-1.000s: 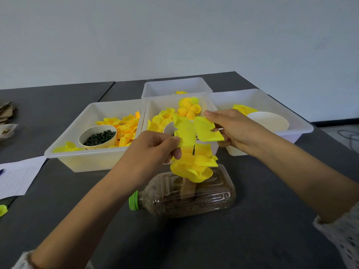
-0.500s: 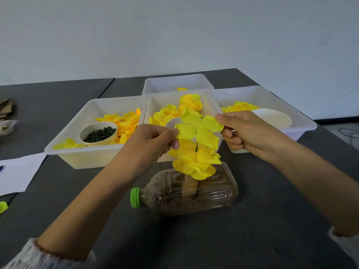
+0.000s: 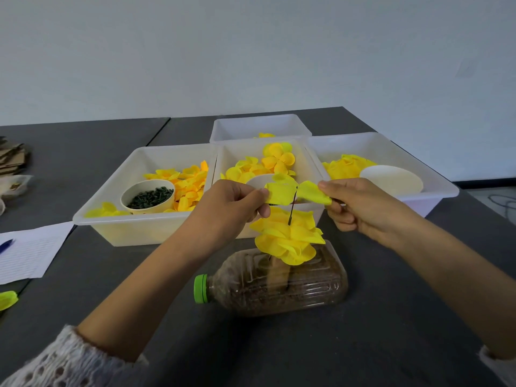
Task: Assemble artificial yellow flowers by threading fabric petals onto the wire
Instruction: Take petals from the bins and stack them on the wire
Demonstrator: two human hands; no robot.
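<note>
Head view. L hand [image 3: 234, 208] pinches left edge of a yellow petal layer [image 3: 296, 192], thumb + fingers curled on it. R hand [image 3: 360, 208] pinches the right edge of same layer. Layer held stretched flat between both hands, above the stacked flower [image 3: 289, 237]. Dark wire [image 3: 291, 209] stands up from centre of the flower and meets the layer near its middle; can't tell if tip is through the fabric.

Flower sits on top of a clear bottle [image 3: 279, 283] lying on its side, brown fill inside, green cap [image 3: 201, 289] pointing left. Bottle on dark table [image 3: 363, 331].

Behind: white trays w/ loose yellow petals. Left tray [image 3: 111, 219] also holds a cup of dark green bits [image 3: 148, 196]. Right tray [image 3: 435, 191] holds a white lid [image 3: 391, 181]. Lined paper [image 3: 28, 252] + pen at far left edge.
</note>
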